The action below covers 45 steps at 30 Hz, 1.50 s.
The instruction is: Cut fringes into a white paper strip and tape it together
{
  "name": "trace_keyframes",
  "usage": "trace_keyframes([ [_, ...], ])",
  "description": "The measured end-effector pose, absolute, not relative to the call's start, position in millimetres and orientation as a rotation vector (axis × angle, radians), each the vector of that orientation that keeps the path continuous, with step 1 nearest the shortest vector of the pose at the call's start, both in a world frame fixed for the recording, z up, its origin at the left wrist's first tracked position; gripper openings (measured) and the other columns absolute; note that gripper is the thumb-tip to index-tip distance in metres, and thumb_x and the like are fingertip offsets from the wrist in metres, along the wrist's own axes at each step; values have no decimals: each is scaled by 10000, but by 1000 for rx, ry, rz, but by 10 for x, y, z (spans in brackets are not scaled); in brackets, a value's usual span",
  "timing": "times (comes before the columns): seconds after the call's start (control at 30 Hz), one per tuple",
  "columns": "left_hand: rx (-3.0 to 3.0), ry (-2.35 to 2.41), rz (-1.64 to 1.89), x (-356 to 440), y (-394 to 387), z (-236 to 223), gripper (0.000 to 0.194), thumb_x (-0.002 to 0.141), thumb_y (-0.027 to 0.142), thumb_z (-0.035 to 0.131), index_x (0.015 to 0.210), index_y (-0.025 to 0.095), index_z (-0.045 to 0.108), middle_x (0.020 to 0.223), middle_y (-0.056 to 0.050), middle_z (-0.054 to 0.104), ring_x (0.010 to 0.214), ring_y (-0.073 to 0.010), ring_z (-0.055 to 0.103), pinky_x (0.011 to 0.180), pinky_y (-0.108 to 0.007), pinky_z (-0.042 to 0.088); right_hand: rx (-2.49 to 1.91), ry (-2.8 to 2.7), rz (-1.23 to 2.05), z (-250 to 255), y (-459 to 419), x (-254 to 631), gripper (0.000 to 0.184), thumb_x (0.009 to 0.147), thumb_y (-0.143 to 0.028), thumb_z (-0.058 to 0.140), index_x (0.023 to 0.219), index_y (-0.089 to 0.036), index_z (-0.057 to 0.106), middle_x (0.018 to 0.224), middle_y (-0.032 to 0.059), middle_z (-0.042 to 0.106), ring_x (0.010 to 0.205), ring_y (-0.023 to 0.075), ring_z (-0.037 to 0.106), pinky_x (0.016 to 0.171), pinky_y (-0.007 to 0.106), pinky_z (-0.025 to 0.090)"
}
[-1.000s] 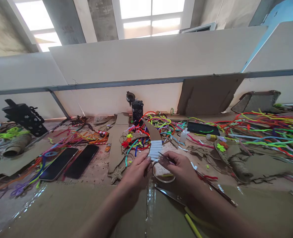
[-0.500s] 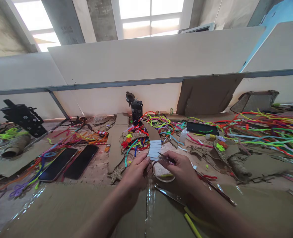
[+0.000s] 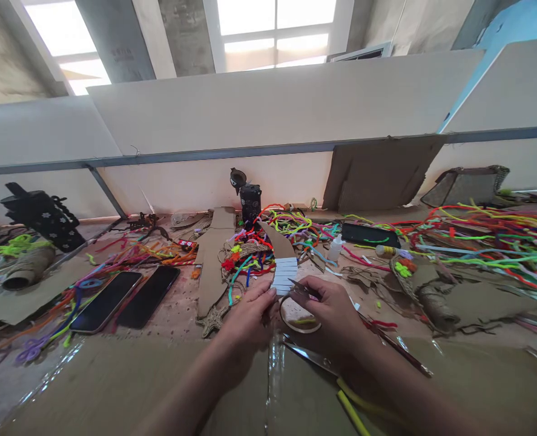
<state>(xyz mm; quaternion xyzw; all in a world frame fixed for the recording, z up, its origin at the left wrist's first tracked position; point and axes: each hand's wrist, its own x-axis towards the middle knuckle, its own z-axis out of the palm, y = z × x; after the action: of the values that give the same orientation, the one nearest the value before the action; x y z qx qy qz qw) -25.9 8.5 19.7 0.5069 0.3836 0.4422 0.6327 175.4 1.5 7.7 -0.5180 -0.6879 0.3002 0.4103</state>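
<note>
My left hand pinches the near end of a curved cardboard piece between thumb and fingers. White strips lie side by side across its lower part. My right hand is closed on slim dark tweezers, their pointed tips at the right edge of the strips. Part of the tweezers is hidden by my fingers. A roll of tape is just below, between the hands. Scissors lie under my right wrist, their handles out of sight.
Two phones and a twine starfish lie left. Behind are a black tumbler, tangled pipe cleaners and a small glue bottle. A pencil and a twine roll lie right.
The white strips have shifted very slightly to the right and down. Both hands keep nearly the same place and the same hold.
</note>
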Motion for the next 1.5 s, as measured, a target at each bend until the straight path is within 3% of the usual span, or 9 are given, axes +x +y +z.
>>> trace_keyframes([
  [0.2, 1220, 870, 919, -265, 117, 202, 334, 862, 446, 755, 1097, 209, 764, 825, -50, 699, 1066, -271, 650, 935, -337, 503, -1226, -1857, 674, 96, 25, 1789, 192, 924, -391, 662, 955, -240, 777, 859, 30, 778, 761, 231, 663, 697, 314, 443],
  [0.33, 1196, 831, 935, -264, 152, 191, 388, 824, 378, 781, 1172, 209, 751, 976, -69, 741, 1114, -272, 644, 965, -342, 491, -1215, -1909, 594, 112, 20, 1793, 129, 913, -335, 682, 928, -245, 774, 855, 32, 774, 754, 227, 664, 671, 306, 431],
  [0.5, 1137, 880, 910, -283, 145, 206, 407, 721, 307, 836, 1098, 177, 757, 1113, -103, 758, 1041, -264, 661, 929, -338, 477, -1185, -1916, 505, 141, 27, 1810, 70, 883, -246, 690, 902, -247, 757, 835, 24, 737, 750, 217, 645, 660, 296, 404],
  [0.63, 1091, 948, 902, -284, 110, 248, 370, 669, 278, 845, 1004, 149, 754, 1020, -96, 758, 918, -234, 661, 849, -317, 470, -1162, -1944, 495, 192, 33, 1835, 164, 841, -142, 664, 923, -246, 761, 866, 27, 727, 783, 221, 647, 698, 308, 416],
  [0.8, 1083, 950, 909, -275, 74, 318, 336, 644, 218, 856, 959, 154, 759, 1005, -99, 762, 931, -247, 677, 850, -327, 483, -1138, -2005, 525, 214, 47, 1860, 274, 805, -71, 636, 939, -263, 778, 897, 30, 712, 846, 233, 644, 750, 323, 454],
  [0.97, 1045, 863, 880, -280, 85, 277, 327, 648, 260, 888, 926, 144, 760, 955, -99, 770, 899, -245, 697, 858, -332, 502, -1095, -1915, 565, 164, 61, 1849, 247, 859, -154, 655, 1013, -283, 799, 988, 57, 663, 951, 253, 644, 831, 361, 504],
  [1.13, 831, 823, 907, -267, 111, 214, 419, 658, 289, 930, 1004, 142, 747, 1008, -126, 779, 898, -241, 730, 853, -345, 554, -1070, -1692, 524, 160, 31, 1829, 249, 1006, -352, 601, 1179, -318, 777, 1195, 85, 608, 1149, 274, 608, 969, 387, 492],
  [1.33, 688, 830, 1044, -257, 135, 254, 293, 738, 193, 877, 1000, 134, 761, 1083, -132, 794, 940, -202, 752, 911, -286, 571, -1201, -1638, 934, 121, -34, 1753, 433, 1061, -598, 471, 1021, -240, 712, 727, -1, 570, 715, 219, 560, 676, 328, 424],
  [1.5, 648, 806, 1098, -240, 131, 274, 305, 722, 178, 888, 992, 128, 755, 1131, -138, 790, 981, -220, 759, 968, -312, 576, -1161, -1654, 1139, 154, -87, 1652, 398, 1017, -619, 516, 1023, -236, 624, 940, 26, 636, 851, 229, 560, 739, 325, 429],
])
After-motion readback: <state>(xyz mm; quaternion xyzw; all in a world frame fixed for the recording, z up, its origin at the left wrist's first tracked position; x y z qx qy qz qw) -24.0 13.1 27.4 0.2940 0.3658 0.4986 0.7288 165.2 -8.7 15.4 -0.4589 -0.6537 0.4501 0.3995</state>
